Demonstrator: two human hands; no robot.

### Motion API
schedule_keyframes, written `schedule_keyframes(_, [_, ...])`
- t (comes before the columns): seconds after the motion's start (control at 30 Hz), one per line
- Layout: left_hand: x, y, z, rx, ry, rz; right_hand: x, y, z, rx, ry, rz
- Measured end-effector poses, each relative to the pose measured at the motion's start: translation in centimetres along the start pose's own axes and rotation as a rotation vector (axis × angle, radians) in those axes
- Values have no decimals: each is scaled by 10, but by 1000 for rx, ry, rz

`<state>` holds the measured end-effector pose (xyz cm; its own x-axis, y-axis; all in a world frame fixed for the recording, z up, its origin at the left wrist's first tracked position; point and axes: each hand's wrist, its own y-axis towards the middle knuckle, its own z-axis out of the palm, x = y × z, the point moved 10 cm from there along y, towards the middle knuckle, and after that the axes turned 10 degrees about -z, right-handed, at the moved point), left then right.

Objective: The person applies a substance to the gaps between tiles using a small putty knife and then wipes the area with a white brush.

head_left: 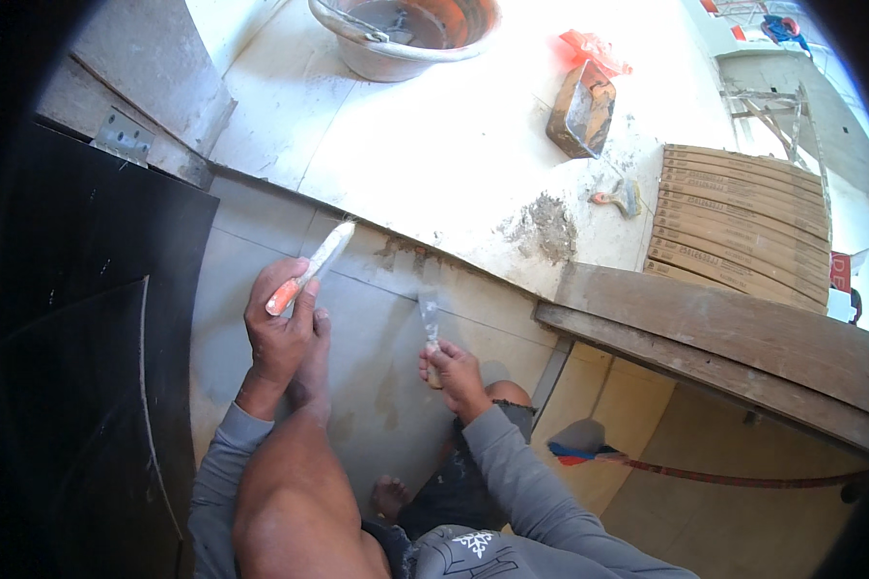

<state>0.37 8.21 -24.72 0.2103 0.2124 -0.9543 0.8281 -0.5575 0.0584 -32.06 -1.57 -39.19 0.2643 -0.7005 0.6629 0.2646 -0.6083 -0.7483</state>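
My left hand is closed around the orange handle of what looks like a paintbrush, seen edge-on. It is crusted white, with stray bristles at the tip, and points up and to the right. In my right hand is a putty knife, its blade aimed away from me. The blade lies over the tiles, close to the raised white floor's edge; I cannot tell whether it touches. Grey-brown smears mark the strip just beyond the blade.
A mortar-stained basin stands on the raised floor. A rectangular container, red plastic bag, another brush and grey rubble lie farther right. Stacked cardboard boxes stand behind a wooden frame. A black door borders my left.
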Motion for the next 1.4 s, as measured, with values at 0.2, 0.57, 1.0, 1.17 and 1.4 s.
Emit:
schedule_keyframes(0.2, [1, -1, -4, -5, 29, 13, -18, 35, 32, 25, 41, -35])
schedule_keyframes(0.57, [7, -2, -4, 24, 41, -8, -2, 63, 50, -4, 163, -123])
schedule_keyframes(1.0, [6, -1, -4, -10, -5, -5, 71, 25, 5, 46, 199, -186])
schedule_keyframes(1.17, [10, -1, -6, -4, -36, -18, 120, 20, -20, -35, 99, -199])
schedule_keyframes(1.4, [5, -1, -3, 26, 17, -30, 5, -4, 43, 98, 27, -8])
